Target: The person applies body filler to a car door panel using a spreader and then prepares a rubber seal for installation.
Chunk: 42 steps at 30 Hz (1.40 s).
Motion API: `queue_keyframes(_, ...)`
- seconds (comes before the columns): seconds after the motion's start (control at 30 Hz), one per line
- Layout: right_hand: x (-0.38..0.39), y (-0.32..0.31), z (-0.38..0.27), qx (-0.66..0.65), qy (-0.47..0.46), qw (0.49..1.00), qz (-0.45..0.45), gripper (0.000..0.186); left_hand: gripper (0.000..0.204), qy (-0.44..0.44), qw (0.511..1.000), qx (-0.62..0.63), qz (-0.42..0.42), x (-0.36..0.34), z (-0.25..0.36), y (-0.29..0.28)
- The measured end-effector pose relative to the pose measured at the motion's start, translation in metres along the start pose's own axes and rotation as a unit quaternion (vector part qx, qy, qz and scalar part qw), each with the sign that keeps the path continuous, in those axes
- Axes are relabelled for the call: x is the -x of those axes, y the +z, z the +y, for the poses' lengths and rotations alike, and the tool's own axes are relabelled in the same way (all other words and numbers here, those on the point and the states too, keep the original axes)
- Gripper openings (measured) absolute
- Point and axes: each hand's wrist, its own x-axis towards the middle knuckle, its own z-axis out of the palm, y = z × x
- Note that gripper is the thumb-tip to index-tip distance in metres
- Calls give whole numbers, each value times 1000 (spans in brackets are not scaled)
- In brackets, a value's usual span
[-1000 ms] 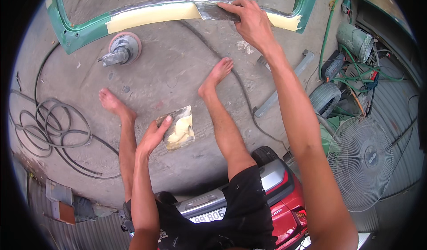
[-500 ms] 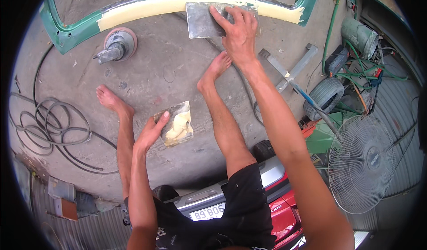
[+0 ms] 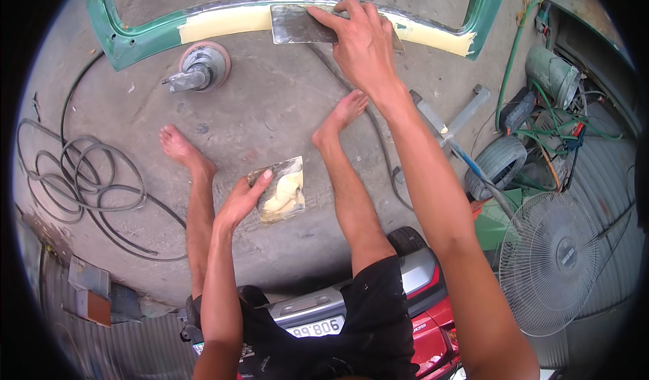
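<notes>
My right hand (image 3: 365,45) presses a wide grey metal spreader (image 3: 292,27) against the cream filler (image 3: 226,24) on the curved edge of a green vehicle panel frame (image 3: 122,47). Its fingers lie spread over the blade, and its far part is hidden under them. Lower down, my left hand (image 3: 242,201) grips a small flat mixing plate (image 3: 297,167) between thumb and fingers. A lump of cream filler (image 3: 284,192) sits on that plate, which is held well apart from the panel.
A round sander (image 3: 203,69) lies on the concrete floor below the panel. Coiled black hose (image 3: 88,170) is on the left. At right are a metal stand (image 3: 466,109), a tyre (image 3: 497,165), tangled cables and a fan (image 3: 551,262). A red car (image 3: 433,339) is behind me.
The view has shifted, so the panel and floor things appear farther right. My right hand's spreader has moved left along the filler and tilted flatter. The left hand still holds the plate.
</notes>
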Motion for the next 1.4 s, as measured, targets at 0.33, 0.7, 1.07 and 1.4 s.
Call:
queue_keyframes(0.33,-8,10,-7,-10,25,999,-18,51,79,42,998,21,-48,7,8,-4)
queue_keyframes(0.7,57,40,-15,52,11,997,64,76,93,0,1000,6,-25,11,16,-1)
queue_keyframes(1.07,30,-23,88,29,26,999,-21,63,82,36,998,16,-44,4,12,4)
queue_keyframes(1.4,19,-18,105,16,15,999,-48,60,73,32,999,29,-33,1,15,11)
